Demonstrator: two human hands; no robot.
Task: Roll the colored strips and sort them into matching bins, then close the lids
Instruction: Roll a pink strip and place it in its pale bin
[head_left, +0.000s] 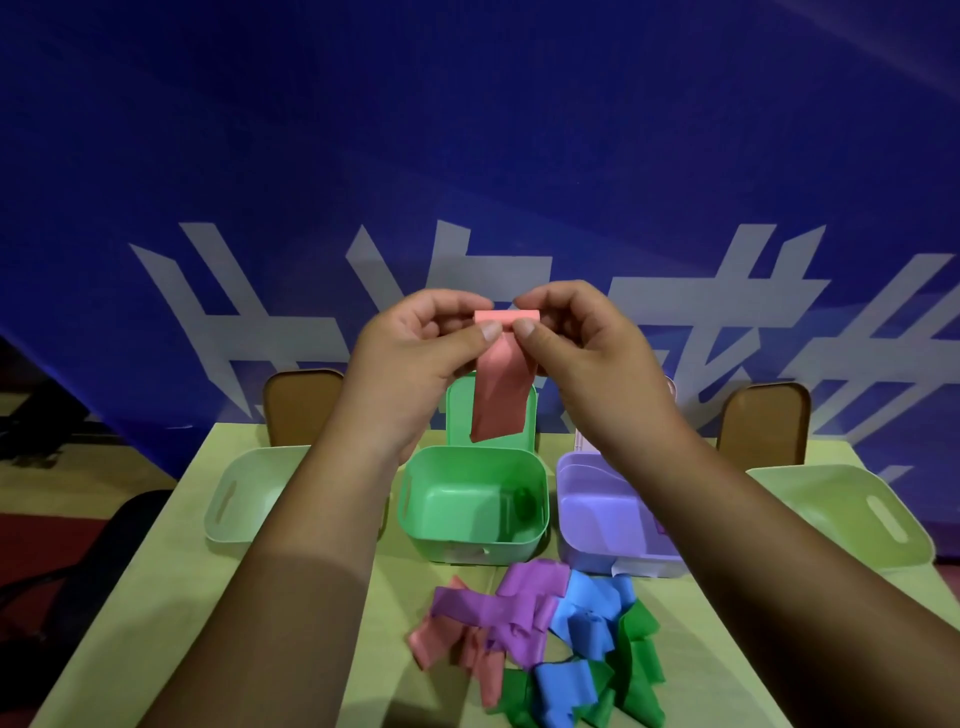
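Below the grip lies the table (156, 597), covered in smooth yellow-green cloth. On it stand rounded plastic bins: the green bin (467, 543) directly under the hands, the purple bin (597, 525) under and to the right, and a pale left bin (244, 493) and a pale right bin (852, 509) further out. None looks plainly pink, so I think the roll could end in a wrong bin. Nearer than the grip, the pile of strips (540, 639) lies loose and crumpled, soft like thin fabric. The left hand (415, 343) and the right hand (582, 338) each pinch the top of the pink strip (501, 400) between thumb and forefinger; its tail hangs flat. The started roll is small; if one pinch loosens, it may spring open.
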